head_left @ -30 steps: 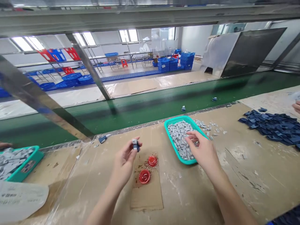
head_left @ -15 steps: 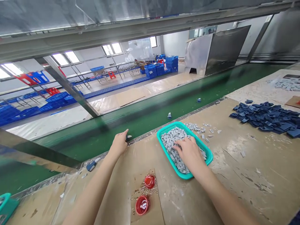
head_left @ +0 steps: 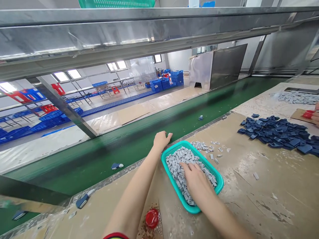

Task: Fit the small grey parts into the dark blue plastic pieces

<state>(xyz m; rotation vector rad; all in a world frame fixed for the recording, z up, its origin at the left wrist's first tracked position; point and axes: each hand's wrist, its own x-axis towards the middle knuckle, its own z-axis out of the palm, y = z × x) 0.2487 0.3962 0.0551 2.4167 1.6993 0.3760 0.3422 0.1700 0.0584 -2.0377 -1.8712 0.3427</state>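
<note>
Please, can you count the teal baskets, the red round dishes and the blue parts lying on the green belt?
Teal baskets: 2 (table basket, overhead basket)
Red dishes: 2 (near dish, far-right dish)
Blue parts on the green belt: 2 (far part, near part)
Total: 6

top edge: green basket [head_left: 117, 3] cut off | right edge: co-worker's hand [head_left: 316, 114] cut off | gray pieces [head_left: 174, 169]: too small

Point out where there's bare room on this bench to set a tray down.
The best room is the scuffed bench right of the teal basket and below the dark blue pieces, with only a stray grey piece or two. It's crowded around the basket, where the right hand sits, with loose grey pieces beyond it.
</note>
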